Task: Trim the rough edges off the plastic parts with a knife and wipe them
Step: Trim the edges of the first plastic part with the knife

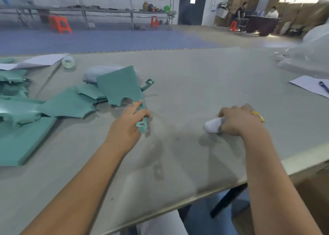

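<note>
One teal part (121, 85) is standing tilted on the surface (195, 85), its long axis running away from the camera, its lower edge hidden by the left hand (128, 122) gripping it. Right hand (238, 121) is curling round a white knife (213, 125), blade hidden, handle pointing left. More parts (26, 110) are lying blurred at left.
</note>
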{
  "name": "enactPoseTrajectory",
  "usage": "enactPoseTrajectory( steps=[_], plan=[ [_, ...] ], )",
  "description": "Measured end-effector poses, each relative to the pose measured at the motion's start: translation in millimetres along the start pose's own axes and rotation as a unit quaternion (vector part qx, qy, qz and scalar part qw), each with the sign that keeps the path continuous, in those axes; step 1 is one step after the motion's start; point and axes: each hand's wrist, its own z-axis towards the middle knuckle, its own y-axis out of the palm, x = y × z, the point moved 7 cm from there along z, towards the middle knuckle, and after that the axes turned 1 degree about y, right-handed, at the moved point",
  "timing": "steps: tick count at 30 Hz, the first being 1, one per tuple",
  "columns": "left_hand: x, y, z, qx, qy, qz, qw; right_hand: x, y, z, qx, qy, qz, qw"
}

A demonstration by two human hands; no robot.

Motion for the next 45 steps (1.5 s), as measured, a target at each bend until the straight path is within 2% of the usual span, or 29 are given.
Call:
enactPoseTrajectory(
  steps=[7,11,19,24,26,28,30,33,35,37,38,42,45],
  plan=[
    [-2,1,-2,0.003,0.006,0.006,1.000,-62,-18,48,0.025,-0.081,0.014,0.996],
    [-6,1,-3,0.004,0.009,0.005,1.000,-63,-22,99,0.025,-0.065,0.011,0.997],
    [-10,5,2,-0.004,0.004,0.002,1.000,78,-30,152,0.135,0.125,-0.025,0.983],
    [-5,9,5,-0.022,0.029,0.021,0.999,165,-23,145,0.152,0.239,0.024,0.959],
    [-4,10,5,-0.024,0.035,0.028,0.999,171,-25,133,0.226,0.239,0.058,0.943],
    [-3,10,4,-0.023,0.032,0.030,0.999,164,-34,114,0.338,0.192,0.083,0.918],
    [-3,10,3,-0.020,0.027,0.032,0.999,154,-38,99,0.378,0.148,0.072,0.911],
    [-3,8,2,-0.006,0.026,0.041,0.999,152,-29,87,0.326,0.163,0.091,0.927],
    [-1,7,-1,-0.001,0.024,0.045,0.999,144,-16,79,0.253,0.169,0.122,0.945],
    [-1,6,1,0.001,0.022,0.044,0.999,129,-2,82,0.164,0.165,0.080,0.969],
    [0,4,0,0.001,0.028,0.044,0.999,121,4,82,0.143,0.158,0.056,0.975],
    [-13,-12,-12,0.002,0.045,0.050,0.998,80,8,83,0.151,0.130,0.052,0.979],
    [-54,-35,-23,0.038,-0.038,0.035,0.998,30,7,81,0.155,0.082,0.071,0.982]
  ],
)
